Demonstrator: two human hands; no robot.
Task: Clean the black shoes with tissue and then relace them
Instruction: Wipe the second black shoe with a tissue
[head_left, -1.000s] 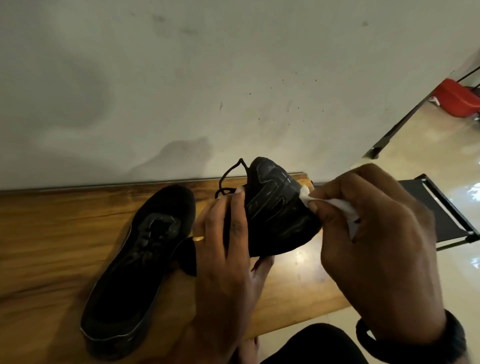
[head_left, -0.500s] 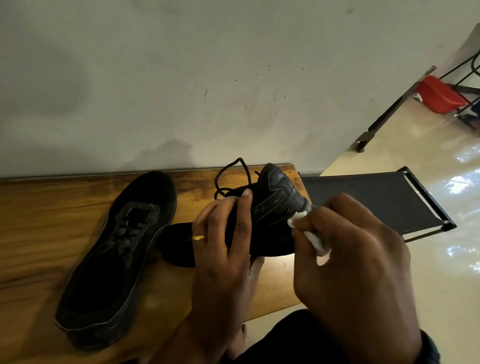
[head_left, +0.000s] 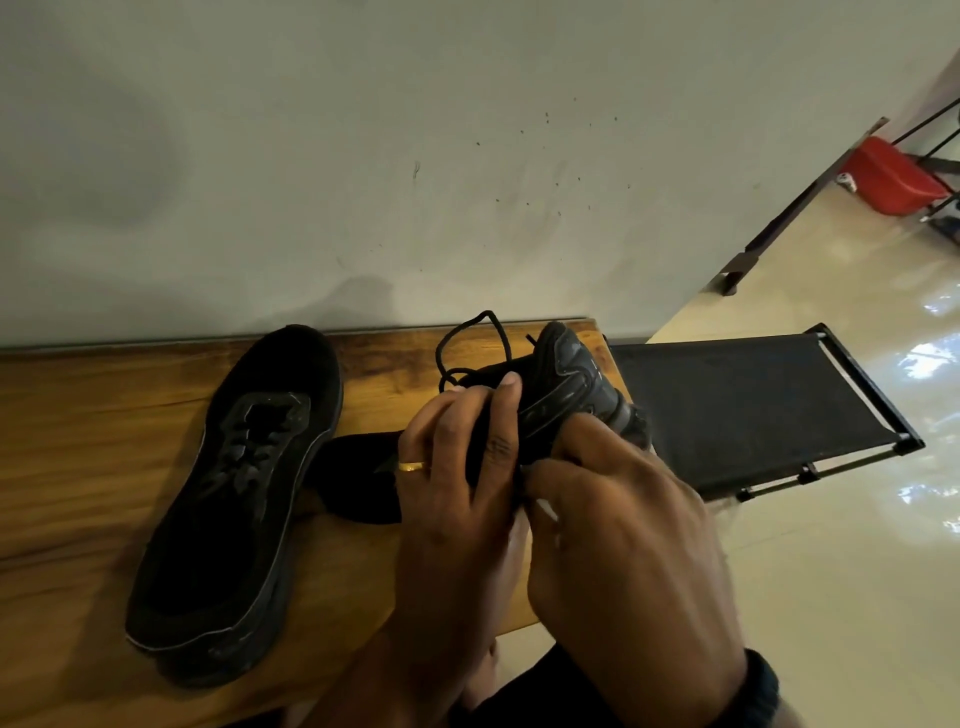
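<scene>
While the person is cleaning, the left hand (head_left: 457, 509) is clamping its fingers over the top of a black sports shoe with a moulded, ridged side panel (head_left: 561, 379), holding it in the air above the far right corner of a warm brown, grainy wooden table (head_left: 78, 441). The right hand (head_left: 623, 545) is curling tightly against the shoe's lower side, pinching a white paper tissue (head_left: 546, 508) of which only a thin sliver is showing. A thin black cord lace (head_left: 467, 338) is looping loosely out of the held shoe. The second black shoe, matte and suede-like with a pale line along its sole (head_left: 234, 519), is lying on the table to the left, just beside a flat dark oval piece (head_left: 358, 483) that may be an insole. The likely risks: the soft tissue is probably going to tear or shed lint on the shoe's raised ridges if pressed hard; the slack lace may be catching in the fingers; and the shoe, being held near the table's edge, could slip and drop onto the glossy cream floor (head_left: 831, 571).
</scene>
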